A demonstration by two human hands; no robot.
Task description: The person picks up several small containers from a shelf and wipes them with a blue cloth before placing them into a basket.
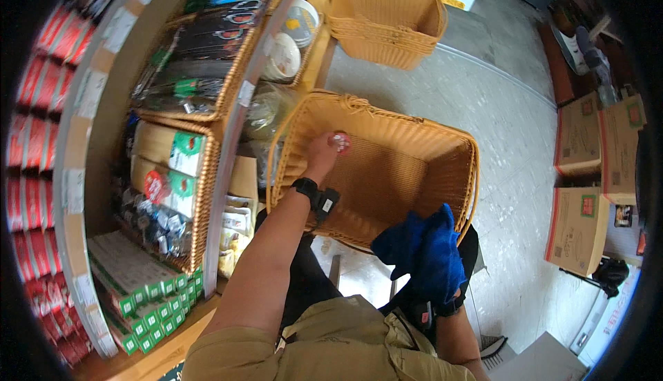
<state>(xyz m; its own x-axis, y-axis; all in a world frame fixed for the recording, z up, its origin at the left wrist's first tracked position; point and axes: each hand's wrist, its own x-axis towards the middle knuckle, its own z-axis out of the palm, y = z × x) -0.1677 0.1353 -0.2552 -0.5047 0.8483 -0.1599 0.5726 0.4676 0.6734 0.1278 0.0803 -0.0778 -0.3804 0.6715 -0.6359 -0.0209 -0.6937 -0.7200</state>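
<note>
While near left shelves [224,174], your left hand [320,157] tight on a red item [340,142], right hand's grip unclear behind blue cloth [423,246].

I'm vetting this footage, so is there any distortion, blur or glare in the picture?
Head view, left: long grey shelf edge bows outward, striped red packages look blurred; head view, right: pale tiled floor has a whitish sheen; head view, centre: tan rectangular wicker basket shows readable weave.

Head-worn left fisheye, looking down from above into wicker basket [407,132], near
</note>
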